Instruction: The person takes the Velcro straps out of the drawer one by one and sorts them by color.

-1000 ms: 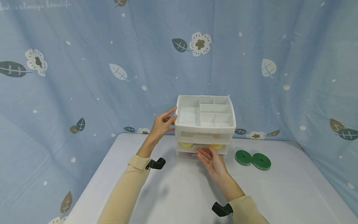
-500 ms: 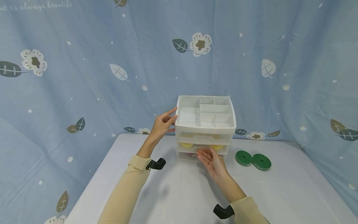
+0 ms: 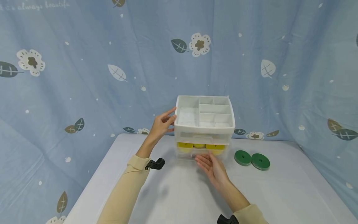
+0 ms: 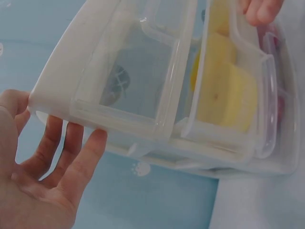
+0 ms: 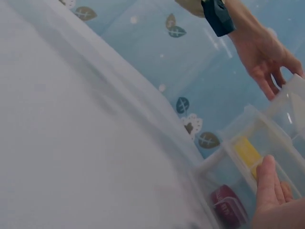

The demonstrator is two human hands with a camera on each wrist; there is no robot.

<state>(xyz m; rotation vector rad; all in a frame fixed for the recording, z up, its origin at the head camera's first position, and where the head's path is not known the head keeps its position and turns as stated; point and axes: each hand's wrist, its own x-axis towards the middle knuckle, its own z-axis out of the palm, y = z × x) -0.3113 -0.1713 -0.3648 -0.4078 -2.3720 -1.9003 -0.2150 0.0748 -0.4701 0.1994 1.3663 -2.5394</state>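
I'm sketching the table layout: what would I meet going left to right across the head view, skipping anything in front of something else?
Left hand, white drawer unit, left green disc, right green disc.

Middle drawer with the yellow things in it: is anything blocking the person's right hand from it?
Nothing visible is. The right hand is right at the front of the middle drawer. The two green discs lie beside the white drawer unit, to its right, out of the way.
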